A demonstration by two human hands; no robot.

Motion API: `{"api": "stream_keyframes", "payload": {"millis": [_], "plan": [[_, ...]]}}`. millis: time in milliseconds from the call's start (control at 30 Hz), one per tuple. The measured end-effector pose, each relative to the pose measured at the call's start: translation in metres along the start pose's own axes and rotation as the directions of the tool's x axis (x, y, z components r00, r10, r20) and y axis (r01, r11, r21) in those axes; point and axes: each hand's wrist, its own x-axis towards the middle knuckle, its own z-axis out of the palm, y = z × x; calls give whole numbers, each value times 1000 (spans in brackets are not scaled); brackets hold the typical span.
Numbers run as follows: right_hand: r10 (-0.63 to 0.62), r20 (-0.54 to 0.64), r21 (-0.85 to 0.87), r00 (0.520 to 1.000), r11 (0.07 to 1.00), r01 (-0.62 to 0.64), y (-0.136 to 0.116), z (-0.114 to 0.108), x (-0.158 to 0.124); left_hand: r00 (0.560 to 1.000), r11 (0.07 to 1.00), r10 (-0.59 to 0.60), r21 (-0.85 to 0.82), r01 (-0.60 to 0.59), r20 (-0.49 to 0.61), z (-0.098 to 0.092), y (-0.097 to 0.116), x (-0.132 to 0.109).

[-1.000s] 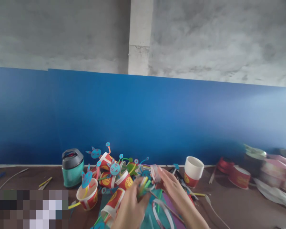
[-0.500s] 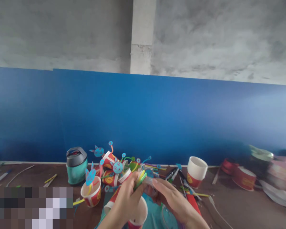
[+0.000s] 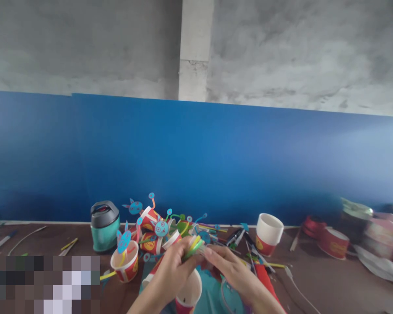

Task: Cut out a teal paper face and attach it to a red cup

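My left hand is closed round a small bundle of yellow and green straws at the lower middle. On its right, my right hand has its fingers pressed together at the end of the bundle, on something pale and clear that I cannot make out. Just below the hands stands an open paper cup, white inside with a red outside. Behind my left hand lie several red cups with blue paper animal faces and bent straws. Another cup with a blue face stands to the left.
A teal jar with a grey lid stands at the back left. Stacked white and red cups are right of the hands, near pens and scissors. Red bowls and pink packages sit far right. A blue panel rises behind.
My right hand's fingers have shifted slightly left and are more curled against the bundle. My left hand still holds the straws. The view has moved very little.
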Motion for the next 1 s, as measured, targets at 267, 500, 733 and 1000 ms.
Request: {"api": "stream_keyframes", "payload": {"millis": [267, 500, 733, 1000], "plan": [[4, 8, 160, 1000, 987, -5, 2, -2, -3, 1000, 992, 2, -124, -3, -2, -9, -6, 4], [102, -132, 90, 986, 992, -91, 7, 2, 2, 997, 996, -52, 72, 48, 56, -6, 10, -1], [172, -158, 309, 972, 944, -116, 15, 1, 1, 998, 991, -43, -124, 49, 51, -11, -1, 3], [81, -70, 146, 994, 987, -70, 8, 4, 3, 998, 993, -13, -115, 19, 59, -9, 0, 2]]}}
